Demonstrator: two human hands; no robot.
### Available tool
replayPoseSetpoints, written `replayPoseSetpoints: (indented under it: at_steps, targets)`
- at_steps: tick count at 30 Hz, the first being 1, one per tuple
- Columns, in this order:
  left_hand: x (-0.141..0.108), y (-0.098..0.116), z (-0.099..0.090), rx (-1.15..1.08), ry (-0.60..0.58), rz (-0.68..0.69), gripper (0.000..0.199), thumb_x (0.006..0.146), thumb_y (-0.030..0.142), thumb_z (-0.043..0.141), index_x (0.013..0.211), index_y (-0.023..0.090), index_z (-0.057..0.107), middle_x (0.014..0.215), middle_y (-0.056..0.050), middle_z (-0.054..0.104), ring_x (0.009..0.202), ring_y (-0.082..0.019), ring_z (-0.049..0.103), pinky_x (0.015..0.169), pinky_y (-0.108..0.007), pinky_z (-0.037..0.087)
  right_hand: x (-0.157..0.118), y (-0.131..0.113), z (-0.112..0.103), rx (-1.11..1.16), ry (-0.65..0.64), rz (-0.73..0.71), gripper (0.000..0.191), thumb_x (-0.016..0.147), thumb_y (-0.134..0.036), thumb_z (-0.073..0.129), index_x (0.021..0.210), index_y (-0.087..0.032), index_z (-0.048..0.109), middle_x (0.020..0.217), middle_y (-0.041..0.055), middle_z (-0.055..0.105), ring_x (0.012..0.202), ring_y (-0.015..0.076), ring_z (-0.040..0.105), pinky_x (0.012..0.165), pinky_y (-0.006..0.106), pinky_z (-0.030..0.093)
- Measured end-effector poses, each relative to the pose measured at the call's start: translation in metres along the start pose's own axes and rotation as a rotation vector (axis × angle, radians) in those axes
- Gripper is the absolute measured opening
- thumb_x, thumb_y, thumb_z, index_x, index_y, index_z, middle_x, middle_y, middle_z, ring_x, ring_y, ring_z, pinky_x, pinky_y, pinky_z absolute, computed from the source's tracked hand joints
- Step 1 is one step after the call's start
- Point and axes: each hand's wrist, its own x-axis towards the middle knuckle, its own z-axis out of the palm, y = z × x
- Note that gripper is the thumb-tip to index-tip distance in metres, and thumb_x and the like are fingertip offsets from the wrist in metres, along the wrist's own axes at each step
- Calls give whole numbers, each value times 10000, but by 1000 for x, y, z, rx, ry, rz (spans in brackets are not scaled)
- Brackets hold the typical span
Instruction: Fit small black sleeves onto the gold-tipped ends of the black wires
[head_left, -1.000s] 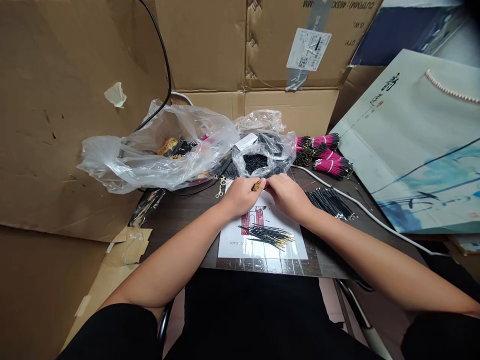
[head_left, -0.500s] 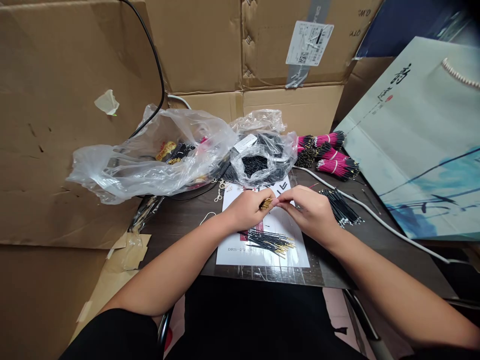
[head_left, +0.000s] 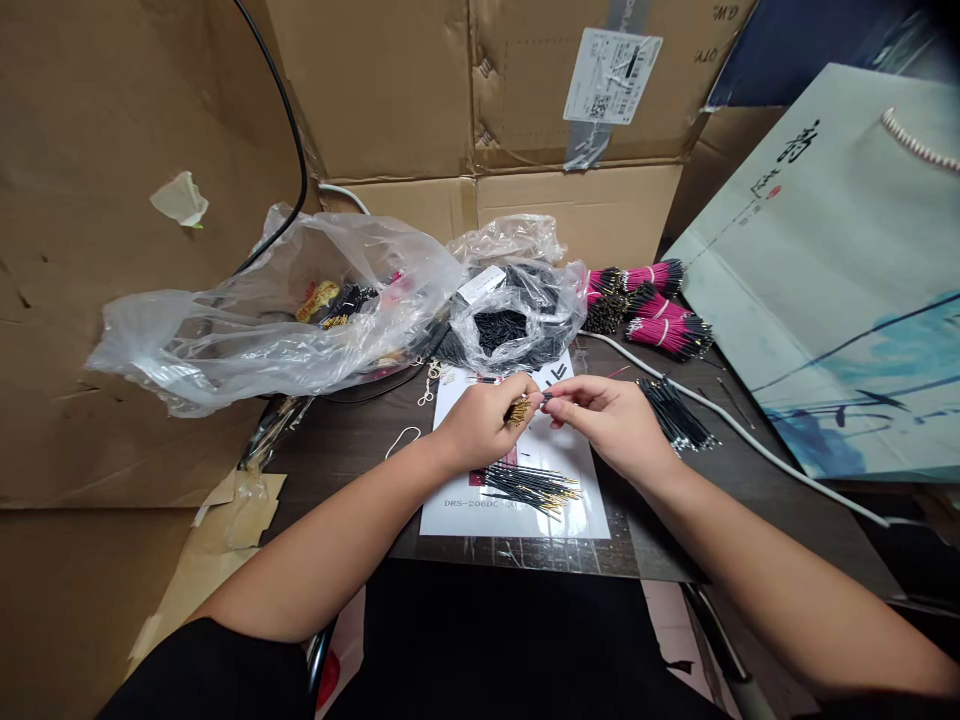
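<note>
My left hand is closed around a bundle of thin wires, whose gold metal ends stick out of the fist. Close beside it, my right hand pinches a small black piece between thumb and fingertips, right against the left thumb; whether a wire end is inside it I cannot tell. Below both hands, a loose row of black wires with gold tips lies on a printed white sheet. Behind them stands an opened clear bag of small black pieces.
Pink-and-black wire bundles lie at the back right, near more black wires. A white cable crosses the table's right side. A large clear plastic bag lies left. Cardboard and a pale paper bag wall the table.
The right fingers have opened slightly from the left thumb, and the small black piece now shows between them. The whole view has shifted a little.
</note>
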Motion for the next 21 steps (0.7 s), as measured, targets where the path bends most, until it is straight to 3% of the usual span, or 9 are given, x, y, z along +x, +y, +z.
replayPoseSetpoints:
  at_steps: [8, 15, 21]
  targets:
    - [0, -6, 1, 130, -12, -12, 246, 950, 395, 414, 949, 198, 562, 777, -18, 648, 649, -136, 590, 620, -239, 395, -3, -2, -1, -16, 52, -35, 243, 754, -367, 721, 938, -209, 728, 790, 31, 723, 675, 146, 670, 669, 297, 567]
    - [0, -4, 3, 118, 61, -17, 230, 944, 380, 443, 962, 194, 578, 763, -8, 657, 647, -126, 605, 629, -231, 408, -4, 0, 2, -14, 79, -43, 236, 750, -372, 723, 929, -218, 729, 836, 34, 729, 731, 161, 670, 721, 325, 555]
    - [2, -10, 6, 163, 16, -28, 281, 946, 419, 433, 968, 197, 605, 846, -35, 697, 756, -160, 656, 695, -254, 438, 1, 9, 3, -185, 82, -99, 190, 827, -356, 636, 903, -186, 671, 849, 36, 696, 759, 153, 634, 724, 310, 502]
